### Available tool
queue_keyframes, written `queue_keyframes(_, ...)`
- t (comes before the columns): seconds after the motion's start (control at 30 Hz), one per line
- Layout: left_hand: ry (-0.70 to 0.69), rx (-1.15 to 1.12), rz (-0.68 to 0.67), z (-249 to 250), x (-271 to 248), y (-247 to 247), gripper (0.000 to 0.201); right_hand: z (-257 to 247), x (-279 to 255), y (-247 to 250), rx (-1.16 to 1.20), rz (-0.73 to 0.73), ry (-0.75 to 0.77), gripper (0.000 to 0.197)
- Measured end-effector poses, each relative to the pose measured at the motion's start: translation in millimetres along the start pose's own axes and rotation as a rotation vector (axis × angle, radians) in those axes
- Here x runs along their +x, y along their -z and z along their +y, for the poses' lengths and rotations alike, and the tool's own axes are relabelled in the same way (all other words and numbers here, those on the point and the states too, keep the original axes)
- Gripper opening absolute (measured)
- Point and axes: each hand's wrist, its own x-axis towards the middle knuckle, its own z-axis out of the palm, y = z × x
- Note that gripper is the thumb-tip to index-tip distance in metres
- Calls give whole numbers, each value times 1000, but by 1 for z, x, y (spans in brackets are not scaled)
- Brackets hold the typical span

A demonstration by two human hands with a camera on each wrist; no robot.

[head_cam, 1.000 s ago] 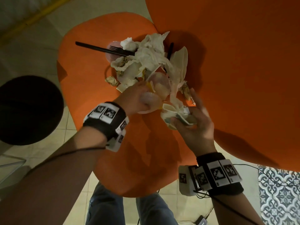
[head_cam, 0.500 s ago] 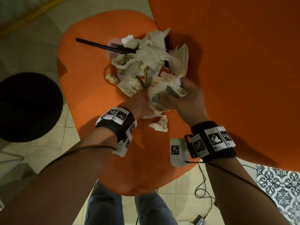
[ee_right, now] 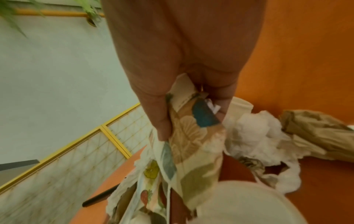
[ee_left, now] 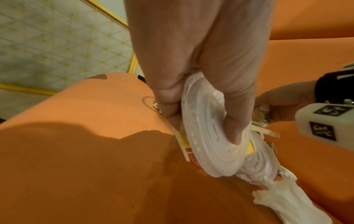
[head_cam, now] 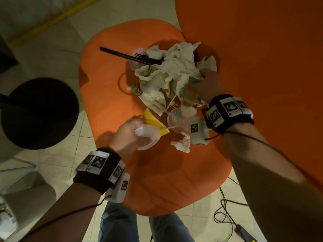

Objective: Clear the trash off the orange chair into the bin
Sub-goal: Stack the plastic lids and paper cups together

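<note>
Left fingers (ee_left: 232,121) curl over the ribbed face of a clear plastic lid (ee_left: 208,136), thumb on the opposite side; we note the left hand (head_cam: 130,135) grasping this round, translucent disc together with a flattened yellow paper piece (head_cam: 153,122) pressed behind it. A thin wooden stick (head_cam: 170,128) projects from the bundle toward the right.

Right fingers (ee_right: 161,118) are clenched round a crumpled printed wrapper (ee_right: 191,136), cream paper with teal, tan and green leaf-like shapes, hanging limp below the grip. The right hand (head_cam: 203,84) sits at the near right edge of the trash pile (head_cam: 174,67), wrist turned down over it.

Containers: a second clear round lid or cup (head_cam: 176,119) lies on the seat just below the right hand; we cannot tell what is in it. A small pink dish (head_cam: 135,55) sits at the pile's far left under a black plastic fork (head_cam: 129,56), whose handle points left.

Pile materials: soft white crumpled tissues, stained paper, a torn white piece (head_cam: 181,145) lying apart near the right wrist. A small crumpled scrap (head_cam: 134,89) rests to the pile's left.

All of this rests on the orange chair (head_cam: 104,102), smooth, rounded seat. The bin (head_cam: 38,112), round and black, stands on the tiled floor (head_cam: 57,41) left of the chair. Both forearms reach in from below, banded with black straps carrying printed markers.
</note>
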Motion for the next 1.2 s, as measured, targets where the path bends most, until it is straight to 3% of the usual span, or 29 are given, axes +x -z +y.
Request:
queue_keyframes(0.1,-24,56,-98,6,-4,-4,49,8,-25,3,43,76,12,27)
queue_keyframes(0.2,-107,206,-218,31,-4,-17,52,13,-67,9,200,162,78,23)
queue_keyframes(0.27,-145,299,-296,49,-1,-32,69,16,-97,12,335,216,116,21)
queue_keyframes(0.37,-62,560,-541,63,18,-57,91,23,-124,18,362,259,135,23)
queue_keyframes(0.5,96,787,-762,82,35,-88,91,33,-142,19,334,291,125,29)
queue_keyframes(0.6,142,891,-721,90,37,-99,73,34,-155,18,371,288,198,45)
queue_keyframes(0.7,133,853,-672,81,37,-97,71,34,-163,18,480,221,203,63)
queue_keyframes(0.8,177,763,-637,66,32,-85,76,40,-160,16,409,183,161,43)
queue_keyframes(0.9,169,722,-549,45,22,-71,80,59,-152,10,227,89,-6,31)
queue_keyframes(1.07,192,494,-291,14,-2,-36,90,91,-142,-4,110,-154,-314,53)
queue_keyframes(1.13,211,366,-223,8,-9,-24,96,97,-140,-11,-70,-205,-343,50)
queue_keyframes(1.2,219,319,-166,2,-13,-17,84,100,-140,-19,-186,-206,-322,49)
